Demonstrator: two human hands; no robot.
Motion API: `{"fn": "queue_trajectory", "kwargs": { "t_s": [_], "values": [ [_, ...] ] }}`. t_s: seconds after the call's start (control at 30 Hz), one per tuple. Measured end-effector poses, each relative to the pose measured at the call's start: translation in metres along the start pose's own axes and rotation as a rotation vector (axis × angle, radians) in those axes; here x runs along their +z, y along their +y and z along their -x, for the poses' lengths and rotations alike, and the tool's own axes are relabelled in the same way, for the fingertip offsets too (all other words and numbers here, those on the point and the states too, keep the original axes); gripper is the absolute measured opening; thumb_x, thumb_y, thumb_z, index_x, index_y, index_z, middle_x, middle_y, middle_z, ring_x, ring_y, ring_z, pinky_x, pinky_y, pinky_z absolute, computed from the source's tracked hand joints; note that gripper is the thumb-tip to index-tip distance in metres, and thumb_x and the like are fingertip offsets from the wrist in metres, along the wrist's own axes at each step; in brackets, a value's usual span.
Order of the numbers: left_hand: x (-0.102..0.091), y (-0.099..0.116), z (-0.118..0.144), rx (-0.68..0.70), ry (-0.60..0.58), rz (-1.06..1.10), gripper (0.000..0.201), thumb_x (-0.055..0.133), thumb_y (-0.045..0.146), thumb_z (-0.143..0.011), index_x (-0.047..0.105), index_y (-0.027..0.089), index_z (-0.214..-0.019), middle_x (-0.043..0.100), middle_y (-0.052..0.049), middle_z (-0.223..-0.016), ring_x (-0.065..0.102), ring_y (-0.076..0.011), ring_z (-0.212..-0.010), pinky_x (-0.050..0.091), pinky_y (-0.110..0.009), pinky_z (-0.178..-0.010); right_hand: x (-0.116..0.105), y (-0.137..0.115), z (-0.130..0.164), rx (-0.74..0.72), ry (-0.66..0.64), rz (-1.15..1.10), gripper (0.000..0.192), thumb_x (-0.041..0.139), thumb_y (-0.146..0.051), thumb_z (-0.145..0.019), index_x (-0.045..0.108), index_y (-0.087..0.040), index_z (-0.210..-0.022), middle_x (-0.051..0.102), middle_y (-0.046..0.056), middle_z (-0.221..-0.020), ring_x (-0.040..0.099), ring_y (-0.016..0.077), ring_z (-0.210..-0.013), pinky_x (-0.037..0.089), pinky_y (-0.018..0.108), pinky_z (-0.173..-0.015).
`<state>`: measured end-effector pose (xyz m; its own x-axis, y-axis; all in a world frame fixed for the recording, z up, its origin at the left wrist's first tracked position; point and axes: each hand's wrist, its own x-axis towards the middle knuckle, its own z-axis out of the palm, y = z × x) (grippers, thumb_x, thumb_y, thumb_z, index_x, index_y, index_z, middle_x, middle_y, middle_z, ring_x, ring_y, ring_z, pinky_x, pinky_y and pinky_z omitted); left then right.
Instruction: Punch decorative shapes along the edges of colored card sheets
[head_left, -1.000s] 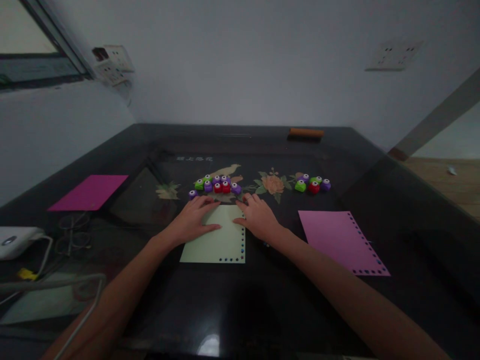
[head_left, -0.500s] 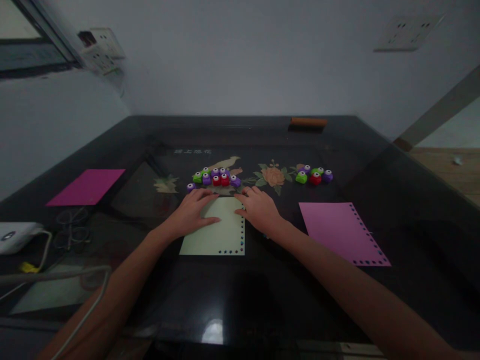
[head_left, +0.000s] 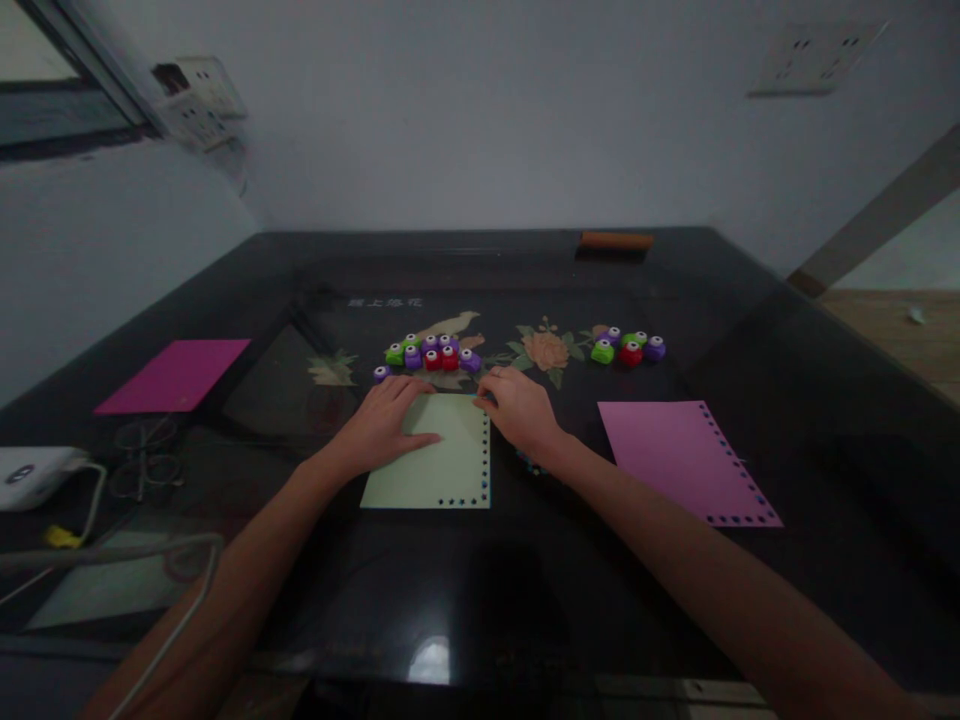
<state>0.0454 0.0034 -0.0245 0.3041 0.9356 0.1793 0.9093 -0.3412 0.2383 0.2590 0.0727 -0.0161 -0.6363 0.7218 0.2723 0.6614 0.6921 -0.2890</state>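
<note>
A pale yellow-green sheet of paper (head_left: pixel 431 470) lies on the dark table. Small dark star shapes run along its right edge and part of its near edge. My left hand (head_left: pixel 386 422) rests flat across the sheet's left side, its thumb spread away from the fingers. At the far right corner of the sheet, my right hand (head_left: pixel 517 408) has its fingers and thumb brought together in a pinch. Whatever lies between those fingertips is hidden. Several small colourful star pieces (head_left: pixel 532 465) show partly beneath my right wrist.
Eye-topped toy pieces in green, purple and red form one cluster (head_left: pixel 431 355) beyond the sheet and another (head_left: pixel 628 350) farther right. A pink sheet with stars (head_left: pixel 667 450) lies right, a magenta sheet (head_left: pixel 176 375) left. A white device (head_left: pixel 37 475) and cable (head_left: pixel 97 500) occupy the left.
My right thumb has moved in against the fingers at the paper's far right corner, from spread to pinched. My left hand stays nearly where it was.
</note>
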Motion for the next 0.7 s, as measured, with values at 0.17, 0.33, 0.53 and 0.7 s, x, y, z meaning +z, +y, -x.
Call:
{"fn": "queue_trajectory", "kwargs": {
  "t_s": [0.17,0.33,0.53,0.7],
  "values": [
    [0.0,-0.001,0.0,0.005,0.021,-0.016,0.051,0.063,0.047,-0.077,0.046,0.017,-0.115,0.054,-0.011,-0.113,0.049,-0.0274,-0.108,0.038,-0.041,-0.092,0.002,0.001,0.0,0.018,-0.007,-0.051,0.011,0.057,-0.021,-0.085,0.066,-0.017,-0.08,0.065,0.007,-0.089,0.056,0.0199,-0.09,0.04,0.029,-0.071],
    [0.003,-0.004,-0.001,0.003,0.069,-0.008,0.049,0.063,0.043,-0.078,0.048,0.018,-0.117,0.056,-0.01,-0.112,0.05,-0.0277,-0.106,0.038,-0.042,-0.092,0.005,0.004,-0.003,0.071,-0.046,-0.223,0.01,0.057,-0.02,-0.082,0.067,-0.017,-0.082,0.067,0.005,-0.082,0.058,0.0174,-0.079,0.04,0.028,-0.068],
    [-0.004,-0.002,-0.002,-0.053,0.228,0.077,0.038,0.055,0.035,-0.085,0.051,0.019,-0.119,0.054,-0.01,-0.116,0.048,-0.0261,-0.112,0.038,-0.043,-0.097,0.002,0.005,-0.007,0.187,-0.074,-0.619,0.012,0.059,-0.017,-0.079,0.069,-0.014,-0.084,0.069,0.006,-0.077,0.061,0.0149,-0.07,0.043,0.026,-0.065],
    [-0.013,-0.008,-0.004,-0.296,0.542,0.409,0.036,0.053,0.032,-0.084,0.052,0.018,-0.117,0.054,-0.01,-0.118,0.053,-0.0233,-0.108,0.046,-0.039,-0.09,-0.011,0.006,-0.011,0.286,-0.148,-0.873,0.01,0.058,-0.015,-0.078,0.067,-0.011,-0.081,0.061,0.001,-0.059,0.054,0.0108,-0.051,0.042,0.025,-0.052]
  ]
}}
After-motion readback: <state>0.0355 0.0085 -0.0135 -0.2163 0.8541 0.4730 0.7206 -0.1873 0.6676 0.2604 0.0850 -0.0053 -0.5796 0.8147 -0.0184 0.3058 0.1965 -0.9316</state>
